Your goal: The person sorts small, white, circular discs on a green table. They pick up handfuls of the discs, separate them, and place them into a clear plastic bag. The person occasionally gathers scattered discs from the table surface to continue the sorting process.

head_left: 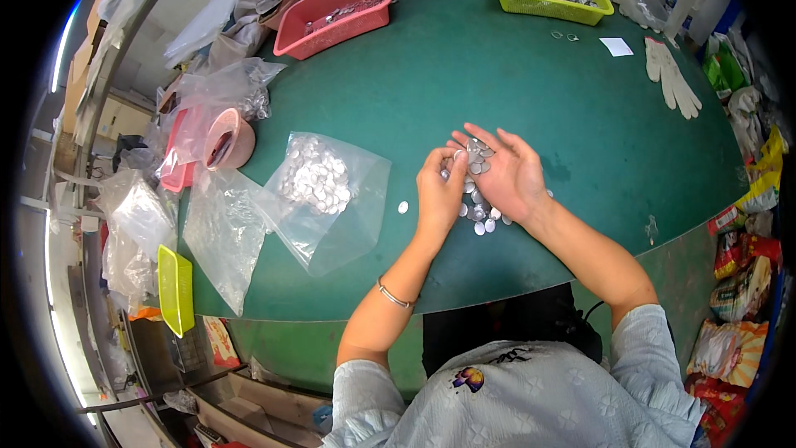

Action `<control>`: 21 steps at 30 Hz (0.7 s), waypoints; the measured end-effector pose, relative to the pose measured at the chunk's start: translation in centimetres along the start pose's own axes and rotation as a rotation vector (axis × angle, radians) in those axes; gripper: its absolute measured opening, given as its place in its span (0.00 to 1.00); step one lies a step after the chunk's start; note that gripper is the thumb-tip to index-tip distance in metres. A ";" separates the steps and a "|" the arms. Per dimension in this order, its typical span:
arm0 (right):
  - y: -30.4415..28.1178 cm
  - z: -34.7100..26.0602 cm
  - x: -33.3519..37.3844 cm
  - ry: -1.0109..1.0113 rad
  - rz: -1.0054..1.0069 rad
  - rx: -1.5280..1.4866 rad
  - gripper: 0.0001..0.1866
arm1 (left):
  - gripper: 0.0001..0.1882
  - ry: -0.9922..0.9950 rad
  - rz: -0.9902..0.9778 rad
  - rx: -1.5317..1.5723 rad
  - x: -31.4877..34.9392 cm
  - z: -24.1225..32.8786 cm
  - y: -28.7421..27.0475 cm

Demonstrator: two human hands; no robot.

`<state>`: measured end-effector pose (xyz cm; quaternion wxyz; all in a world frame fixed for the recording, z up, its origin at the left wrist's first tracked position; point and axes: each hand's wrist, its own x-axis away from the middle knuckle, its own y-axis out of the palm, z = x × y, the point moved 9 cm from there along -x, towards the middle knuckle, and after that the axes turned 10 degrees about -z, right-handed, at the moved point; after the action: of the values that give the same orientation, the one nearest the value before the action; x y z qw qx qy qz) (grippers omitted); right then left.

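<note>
My right hand (516,182) is turned palm up, fingers extended, with several small oval silver discs (478,155) lying in the palm and on the fingers. My left hand (438,195) is right beside it, thumb and fingers pinched around a silver disc (446,173). Under both hands a loose pile of the same discs (479,214) lies on the green table (464,58). One single disc (403,207) rests apart, left of my left hand. Farther left, a clear plastic bag (352,232) lies flat with a large heap of silver discs (315,178) in it.
A pink basket (333,37) and a yellow-green basket (547,8) stand at the back with small metal parts. A pink cup (232,141), plastic bags (224,232) and a yellow-green tray (175,290) line the left edge. A white glove (670,79) lies far right.
</note>
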<state>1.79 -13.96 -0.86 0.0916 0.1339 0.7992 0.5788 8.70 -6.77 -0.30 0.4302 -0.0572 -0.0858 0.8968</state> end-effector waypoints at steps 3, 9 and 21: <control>-0.2 -0.1 0.0 -0.014 0.024 -0.042 0.27 | 0.07 -0.127 -0.069 0.543 -0.2 -1.3 0.7; -0.4 -0.6 0.0 -0.042 0.025 -0.050 0.28 | 0.07 -0.145 -0.090 0.940 -0.5 -1.9 1.0; 0.0 0.5 0.2 0.028 -0.013 0.079 0.25 | 0.07 0.180 0.098 -0.096 0.1 1.5 -0.3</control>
<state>1.72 -13.39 -0.99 0.0788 0.1241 0.8236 0.5478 8.62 -6.65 1.20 0.3886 -0.1623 -0.0870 0.9028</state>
